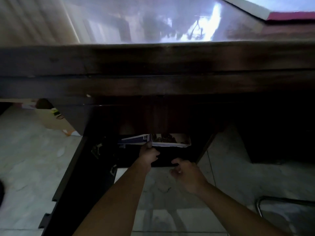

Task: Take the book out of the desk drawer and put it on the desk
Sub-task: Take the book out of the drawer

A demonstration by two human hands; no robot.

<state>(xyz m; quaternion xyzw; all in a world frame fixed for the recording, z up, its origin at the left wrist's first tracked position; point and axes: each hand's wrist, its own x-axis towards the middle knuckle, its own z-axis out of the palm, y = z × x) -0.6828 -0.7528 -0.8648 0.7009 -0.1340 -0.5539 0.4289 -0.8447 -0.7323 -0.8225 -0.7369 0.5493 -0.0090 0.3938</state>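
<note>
The left hand's [149, 155] fingers pinch the near edge of a thin, pale, paper-covered book [167, 141], low in the frame's centre, inside the open dark wooden drawer [163, 161]. The right hand's [185, 174] fingers curl loosely over the drawer's front edge, just right of the book. Above spreads the dark glossy table [153, 65].

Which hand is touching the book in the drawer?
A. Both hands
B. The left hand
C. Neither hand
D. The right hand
B. The left hand reaches into the open drawer and its fingers grip the near edge of the book, while the right hand rests on the drawer's front edge, apart from the book.
</note>
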